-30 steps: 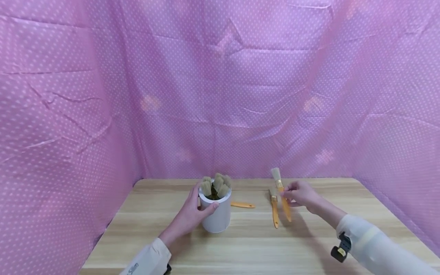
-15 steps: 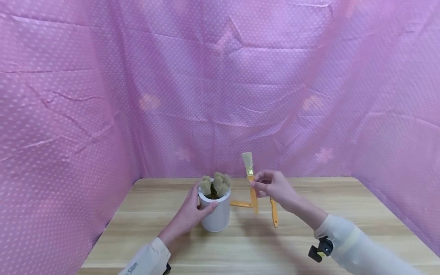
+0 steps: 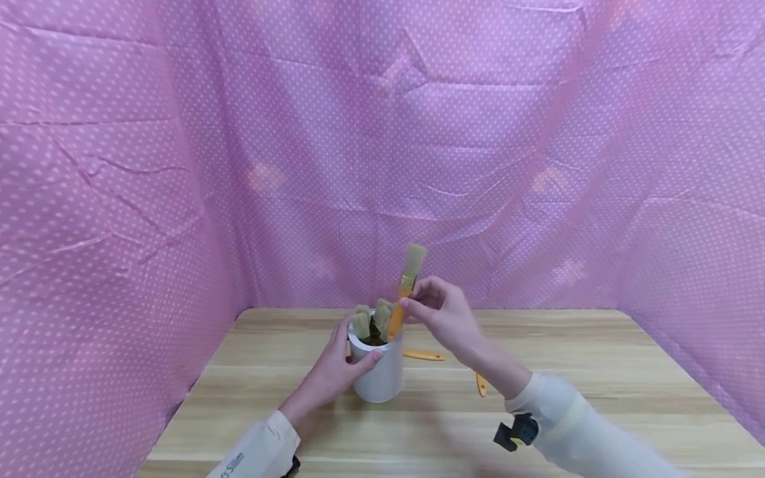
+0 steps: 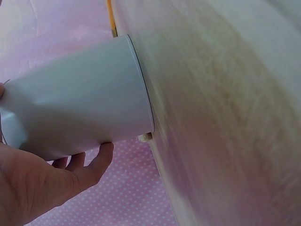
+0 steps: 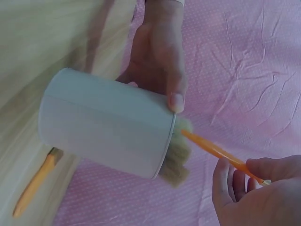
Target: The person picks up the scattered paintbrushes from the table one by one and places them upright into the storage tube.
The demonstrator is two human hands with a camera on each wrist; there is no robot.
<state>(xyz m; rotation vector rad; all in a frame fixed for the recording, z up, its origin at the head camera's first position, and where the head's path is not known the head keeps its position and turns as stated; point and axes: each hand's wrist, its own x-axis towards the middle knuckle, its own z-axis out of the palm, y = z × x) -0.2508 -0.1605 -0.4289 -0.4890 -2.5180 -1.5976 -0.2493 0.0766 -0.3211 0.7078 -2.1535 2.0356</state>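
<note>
My left hand (image 3: 329, 372) grips a white cylindrical can (image 3: 382, 382), its thumb at the near rim and fingers round the far left side. Several paintbrushes (image 3: 361, 323) stand in the can with pale bristles upward; their handles are hidden inside. Between thumb and fingers, my right hand (image 3: 445, 318) pinches another paintbrush (image 3: 412, 260) by its orange handle, bristles up. This handle's lower end is over the can's mouth, and in the right wrist view the handle tip (image 5: 186, 133) is beside the bristles at the rim. The left wrist view shows fingers (image 4: 99, 162) against the can's side.
A paintbrush (image 3: 424, 355) lies behind the can, its orange handle sticking out to the right. Farther right lies another paintbrush (image 3: 481, 384), mostly hidden by my right forearm. The wooden table (image 3: 251, 405) is enclosed by pink dotted cloth (image 3: 382, 166).
My right hand has carried its paintbrush leftward and up from the table's right side to the can's mouth, and the brush now tilts rightward at the top. The left hand and can stay put.
</note>
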